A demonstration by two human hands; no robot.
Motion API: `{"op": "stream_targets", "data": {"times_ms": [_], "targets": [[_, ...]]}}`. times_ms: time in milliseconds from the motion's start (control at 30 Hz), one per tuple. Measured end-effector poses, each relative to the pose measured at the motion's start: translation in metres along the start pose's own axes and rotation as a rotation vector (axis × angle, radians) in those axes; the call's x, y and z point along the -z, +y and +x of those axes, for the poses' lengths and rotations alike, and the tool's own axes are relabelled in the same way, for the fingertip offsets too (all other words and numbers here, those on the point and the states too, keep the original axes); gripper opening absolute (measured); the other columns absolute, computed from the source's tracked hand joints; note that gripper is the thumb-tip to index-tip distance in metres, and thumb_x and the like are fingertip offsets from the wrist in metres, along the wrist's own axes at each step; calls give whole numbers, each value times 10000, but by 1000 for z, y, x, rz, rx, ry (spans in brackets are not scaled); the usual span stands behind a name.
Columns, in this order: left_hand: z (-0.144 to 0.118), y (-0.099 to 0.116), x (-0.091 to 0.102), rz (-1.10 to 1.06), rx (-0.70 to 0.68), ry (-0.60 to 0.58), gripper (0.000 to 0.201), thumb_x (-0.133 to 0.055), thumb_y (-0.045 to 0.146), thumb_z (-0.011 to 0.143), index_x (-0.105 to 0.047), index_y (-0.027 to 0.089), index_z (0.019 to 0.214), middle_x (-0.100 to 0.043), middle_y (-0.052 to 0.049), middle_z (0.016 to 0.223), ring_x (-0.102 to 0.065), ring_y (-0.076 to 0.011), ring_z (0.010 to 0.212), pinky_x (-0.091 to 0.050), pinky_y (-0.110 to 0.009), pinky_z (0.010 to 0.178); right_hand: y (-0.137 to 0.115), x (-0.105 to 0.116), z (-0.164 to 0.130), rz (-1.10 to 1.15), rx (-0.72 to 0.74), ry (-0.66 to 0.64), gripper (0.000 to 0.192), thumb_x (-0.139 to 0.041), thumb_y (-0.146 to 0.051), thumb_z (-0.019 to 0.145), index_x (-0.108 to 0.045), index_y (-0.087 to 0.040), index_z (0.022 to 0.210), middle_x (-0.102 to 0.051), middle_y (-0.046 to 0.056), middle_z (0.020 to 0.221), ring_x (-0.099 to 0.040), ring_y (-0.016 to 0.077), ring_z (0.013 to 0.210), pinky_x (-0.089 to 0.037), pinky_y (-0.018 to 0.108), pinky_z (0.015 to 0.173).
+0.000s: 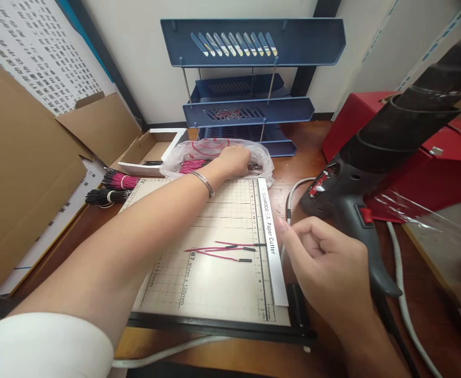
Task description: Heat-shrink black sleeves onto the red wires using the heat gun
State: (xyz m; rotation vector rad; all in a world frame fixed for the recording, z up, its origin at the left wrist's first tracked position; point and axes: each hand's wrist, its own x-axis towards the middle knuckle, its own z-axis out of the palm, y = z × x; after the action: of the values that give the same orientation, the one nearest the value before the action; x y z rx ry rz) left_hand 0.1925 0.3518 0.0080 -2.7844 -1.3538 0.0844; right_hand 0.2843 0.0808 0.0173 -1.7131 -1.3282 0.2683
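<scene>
My left hand [232,160] reaches forward into a clear plastic bag [262,157] of red wires at the far edge of the paper cutter board [215,283]; the fingers are buried among the wires, so its grip is hidden. My right hand [325,262] rests loosely curled at the board's right edge, beside the white ruler strip [272,241], with nothing in it. Three thin red wires [222,252] with black sleeve tips lie on the board between the hands. A black heat gun [356,199] lies just right of my right hand.
A blue stacked letter tray [250,79] stands at the back. A red box [431,163] sits at right behind the heat gun. Cardboard boxes [29,173] fill the left. Bundles of pink and black wires [114,189] lie left of the board. Grey cable [401,273] runs along the right.
</scene>
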Motion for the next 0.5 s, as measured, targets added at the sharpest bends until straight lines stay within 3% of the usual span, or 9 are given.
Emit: {"op": "stream_targets", "data": {"times_ms": [100, 300, 500], "targets": [[-4, 1, 2, 7, 5, -1, 242, -683, 287, 902, -774, 146, 1077, -740, -145, 1138, -664, -329, 1131, -502, -424, 968, 1, 1, 0, 13, 5, 6, 432, -639, -428, 921, -525, -165, 598, -178, -63, 546, -205, 60, 518, -230, 246, 522], [-6, -3, 0, -5, -43, -14, 260, -646, 347, 985, -693, 150, 1147, -706, -93, 1177, -670, -239, 1094, -522, -472, 988, 3, 1, 0, 16, 9, -5, 436, -625, -441, 927, -531, -169, 600, -176, -60, 540, -203, 66, 510, -232, 253, 509], [-9, -8, -2, -62, -89, 28, 270, -584, 158, 940, -784, 129, 1118, -768, -155, 1091, -674, -291, 1033, -476, -416, 941, 3, 1, 0, 17, -1, -9, 439, -627, -449, 920, -534, -168, 596, -193, -60, 530, -214, 65, 506, -237, 233, 503]]}}
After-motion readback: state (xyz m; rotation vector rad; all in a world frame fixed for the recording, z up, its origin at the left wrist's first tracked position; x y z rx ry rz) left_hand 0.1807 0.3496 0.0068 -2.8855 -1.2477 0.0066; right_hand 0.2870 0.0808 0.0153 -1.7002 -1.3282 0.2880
